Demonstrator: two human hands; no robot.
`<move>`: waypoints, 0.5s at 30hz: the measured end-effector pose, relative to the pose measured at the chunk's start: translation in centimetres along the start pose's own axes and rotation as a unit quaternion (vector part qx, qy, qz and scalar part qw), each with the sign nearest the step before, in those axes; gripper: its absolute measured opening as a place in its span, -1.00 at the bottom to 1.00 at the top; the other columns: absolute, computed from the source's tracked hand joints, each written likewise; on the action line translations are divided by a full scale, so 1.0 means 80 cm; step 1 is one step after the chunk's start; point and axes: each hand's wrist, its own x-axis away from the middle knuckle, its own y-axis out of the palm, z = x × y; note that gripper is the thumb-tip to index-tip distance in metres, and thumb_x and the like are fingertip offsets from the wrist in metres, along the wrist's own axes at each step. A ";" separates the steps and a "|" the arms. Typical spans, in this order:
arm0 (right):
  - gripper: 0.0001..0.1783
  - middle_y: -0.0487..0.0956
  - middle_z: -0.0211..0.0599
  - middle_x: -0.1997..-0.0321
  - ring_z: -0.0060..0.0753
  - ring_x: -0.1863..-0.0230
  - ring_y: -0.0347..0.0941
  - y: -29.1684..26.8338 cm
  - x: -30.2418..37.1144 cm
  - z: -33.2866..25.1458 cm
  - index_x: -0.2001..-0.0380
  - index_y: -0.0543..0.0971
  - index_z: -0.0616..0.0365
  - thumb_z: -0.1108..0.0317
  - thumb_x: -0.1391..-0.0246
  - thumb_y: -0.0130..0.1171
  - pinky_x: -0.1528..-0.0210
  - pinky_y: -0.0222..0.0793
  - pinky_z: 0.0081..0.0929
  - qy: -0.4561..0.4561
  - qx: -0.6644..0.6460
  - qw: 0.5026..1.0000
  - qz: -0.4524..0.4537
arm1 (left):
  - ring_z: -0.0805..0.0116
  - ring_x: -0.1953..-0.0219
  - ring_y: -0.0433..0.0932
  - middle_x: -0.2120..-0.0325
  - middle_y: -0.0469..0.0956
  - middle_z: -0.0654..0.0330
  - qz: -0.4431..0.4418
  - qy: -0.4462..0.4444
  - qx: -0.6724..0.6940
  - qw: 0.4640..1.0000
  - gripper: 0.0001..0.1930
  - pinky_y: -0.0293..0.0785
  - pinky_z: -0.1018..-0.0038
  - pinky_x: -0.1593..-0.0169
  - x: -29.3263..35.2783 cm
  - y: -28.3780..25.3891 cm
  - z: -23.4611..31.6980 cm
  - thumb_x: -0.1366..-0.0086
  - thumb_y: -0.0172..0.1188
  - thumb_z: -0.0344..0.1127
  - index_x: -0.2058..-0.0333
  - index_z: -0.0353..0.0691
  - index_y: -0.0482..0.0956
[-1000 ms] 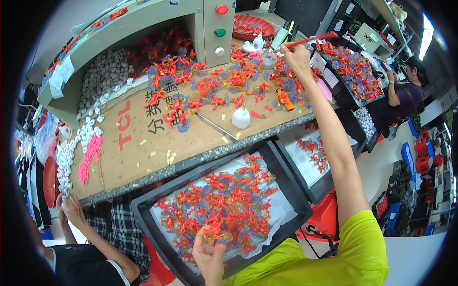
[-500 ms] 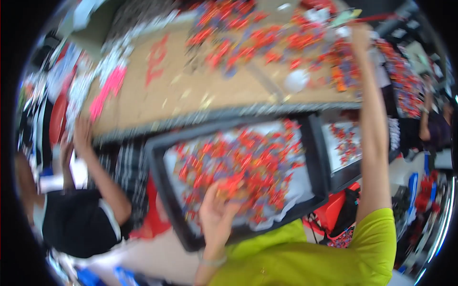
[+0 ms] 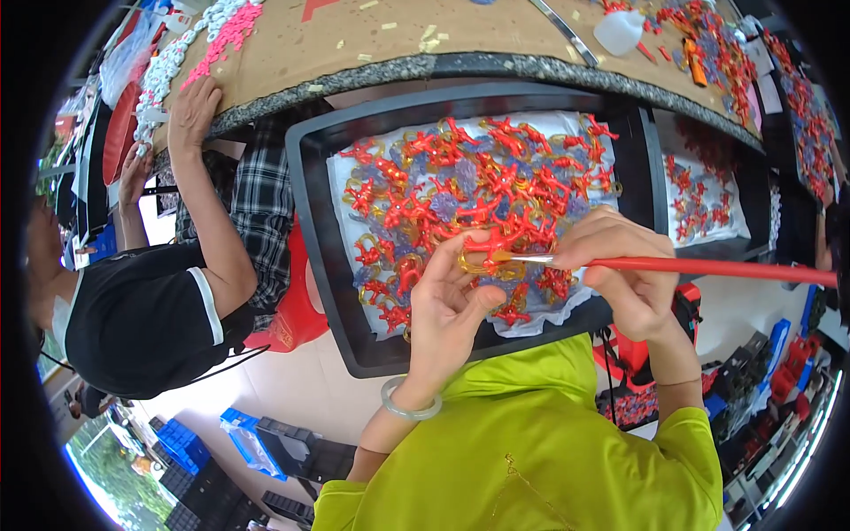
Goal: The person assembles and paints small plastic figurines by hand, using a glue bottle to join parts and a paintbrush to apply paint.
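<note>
A small see-through red and yellow plastic figurine (image 3: 481,258) is pinched in the fingertips of my left hand (image 3: 445,310), above the tray. My right hand (image 3: 624,270) grips a paintbrush (image 3: 717,268) with a long red handle. The brush tip touches the figurine or lies right against it; I cannot tell which. Below both hands is a black tray (image 3: 310,212), lined with white paper (image 3: 551,314). Many similar pieces in red, yellow and purple (image 3: 443,173) are spread over the paper.
Beyond the tray runs a cardboard-covered table (image 3: 354,53) with a white bottle (image 3: 618,34), a metal strip (image 3: 567,31) and an orange tube (image 3: 695,64). A second tray (image 3: 713,234) adjoins on the right. A person in black (image 3: 133,319) sits left, beside pink pieces (image 3: 226,40).
My right hand has come back from the far right of the table to the tray and now holds the paintbrush at the figurine. My left hand still holds a red piece. The view has shifted.
</note>
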 end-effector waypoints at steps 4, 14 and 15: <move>-0.89 0.60 -0.27 0.45 -0.27 0.44 0.47 -0.008 0.003 -0.003 0.41 0.61 0.20 0.39 0.00 0.21 0.25 0.30 -0.40 0.013 0.079 0.996 -0.051 | 0.38 0.01 0.46 0.08 0.49 0.13 -0.016 -0.004 0.002 1.000 -0.42 0.42 0.49 -0.01 0.006 -0.001 -0.007 -0.15 0.31 -0.44 -0.11 -0.34 0.26; -0.90 0.56 -0.33 0.50 -0.28 0.48 0.43 -0.002 0.000 -0.006 0.45 0.58 0.17 0.37 -0.01 0.21 0.29 0.22 -0.38 -0.033 0.061 0.997 -0.026 | 0.37 0.02 0.47 0.09 0.48 0.13 -0.022 -0.037 0.010 0.999 -0.41 0.44 0.48 0.00 0.012 -0.003 -0.010 -0.14 0.32 -0.42 -0.10 -0.35 0.26; -0.90 0.56 -0.33 0.50 -0.28 0.48 0.43 -0.001 0.001 -0.003 0.45 0.58 0.17 0.37 -0.01 0.21 0.29 0.22 -0.38 -0.033 0.061 0.997 -0.025 | 0.37 0.02 0.47 0.09 0.48 0.13 -0.020 -0.027 0.003 0.999 -0.41 0.44 0.49 0.00 0.013 -0.003 -0.010 -0.14 0.32 -0.42 -0.10 -0.35 0.26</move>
